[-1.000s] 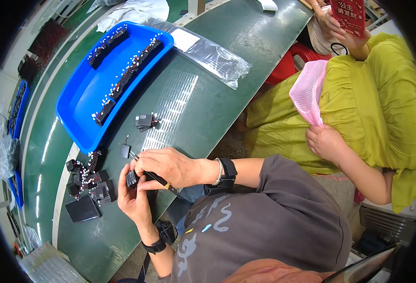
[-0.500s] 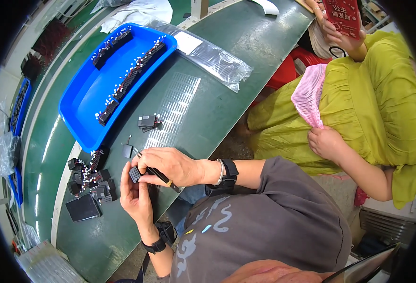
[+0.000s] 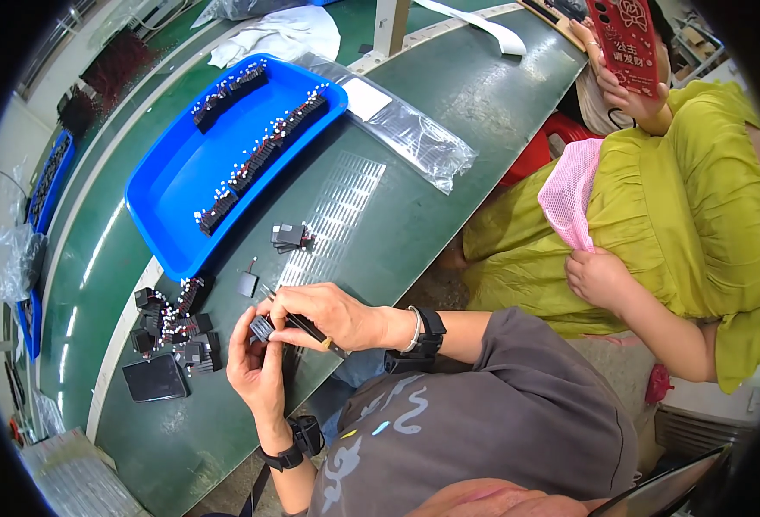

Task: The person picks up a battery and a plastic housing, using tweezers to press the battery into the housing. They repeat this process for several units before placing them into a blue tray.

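Between the fingertips of my left hand is a small black battery pack. Black tweezers are gripped in my right hand, close beside that pack; their contact with it is hidden by my fingers. Just beyond my hands, a single pack with a short lead lies on the green table. A small stack of packs sits farther off, next to a clear sheet with rows of pale strips. To the left is a loose heap of black packs with white connectors.
A blue tray holds rows of packs at the far left. Near the heap lies a flat black box-like piece. A plastic-wrapped bundle rests behind the sheet. On the right, a person in yellow-green clothing holds a red phone.
The whole view has shifted slightly, so the table and tray appear lower and farther right. The pack in my left hand looks turned a little. Both hands keep their hold.
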`<state>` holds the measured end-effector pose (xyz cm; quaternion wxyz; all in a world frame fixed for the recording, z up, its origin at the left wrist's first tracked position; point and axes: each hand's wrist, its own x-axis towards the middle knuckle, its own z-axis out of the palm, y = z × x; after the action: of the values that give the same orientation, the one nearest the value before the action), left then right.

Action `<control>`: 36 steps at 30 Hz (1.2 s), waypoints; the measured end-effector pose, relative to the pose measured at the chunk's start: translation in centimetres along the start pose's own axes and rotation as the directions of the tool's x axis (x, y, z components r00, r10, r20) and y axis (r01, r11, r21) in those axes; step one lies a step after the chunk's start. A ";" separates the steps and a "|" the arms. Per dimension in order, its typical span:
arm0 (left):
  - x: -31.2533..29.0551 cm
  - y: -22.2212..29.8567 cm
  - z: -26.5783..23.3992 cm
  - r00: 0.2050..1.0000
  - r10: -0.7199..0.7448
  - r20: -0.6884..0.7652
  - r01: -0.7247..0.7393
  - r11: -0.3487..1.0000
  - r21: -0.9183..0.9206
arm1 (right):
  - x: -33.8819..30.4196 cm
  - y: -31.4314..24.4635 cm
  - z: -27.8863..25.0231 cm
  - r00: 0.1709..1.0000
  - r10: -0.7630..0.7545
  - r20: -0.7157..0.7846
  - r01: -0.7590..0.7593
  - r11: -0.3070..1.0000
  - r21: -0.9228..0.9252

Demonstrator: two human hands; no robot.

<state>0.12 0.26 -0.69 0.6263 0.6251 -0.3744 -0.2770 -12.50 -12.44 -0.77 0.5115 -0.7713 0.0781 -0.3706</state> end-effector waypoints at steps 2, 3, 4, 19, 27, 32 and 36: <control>0.1 -0.2 -0.1 1.000 0.001 0.000 -0.001 1.000 0.008 | 0.0 -0.1 -0.1 1.000 0.002 0.002 -0.002 1.000 0.002; 0.1 -0.3 -0.1 1.000 0.000 0.000 0.000 1.000 0.012 | 0.0 -0.1 -0.1 1.000 0.006 0.003 -0.006 1.000 0.004; 0.1 -0.2 0.0 1.000 0.001 -0.001 -0.001 1.000 0.010 | 0.0 -0.1 -0.2 1.000 0.005 0.004 -0.005 1.000 0.002; 0.0 0.3 -0.1 0.980 -0.193 -0.042 0.187 0.976 -0.107 | 0.4 -0.3 -0.2 0.999 -0.024 0.035 0.025 1.000 -0.011; 1.0 0.7 -1.3 0.980 -0.196 -0.043 0.168 0.919 -0.357 | 0.6 -0.4 -3.5 0.914 0.361 -0.184 -0.260 0.871 0.417; 0.8 0.1 -1.3 0.984 -0.179 0.002 0.174 0.955 -0.241 | 1.1 -0.7 -5.2 0.848 0.529 -0.032 -0.507 0.827 0.244; 1.0 0.7 -0.7 0.984 -0.179 -0.005 0.170 0.944 -0.283 | 1.9 -0.9 -5.0 0.891 0.454 0.004 -0.454 0.890 0.050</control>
<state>1.20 -0.06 0.18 0.6876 0.5645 -0.2646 -0.3723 -14.65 -16.58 1.91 0.6025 -0.7175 0.2490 -0.2456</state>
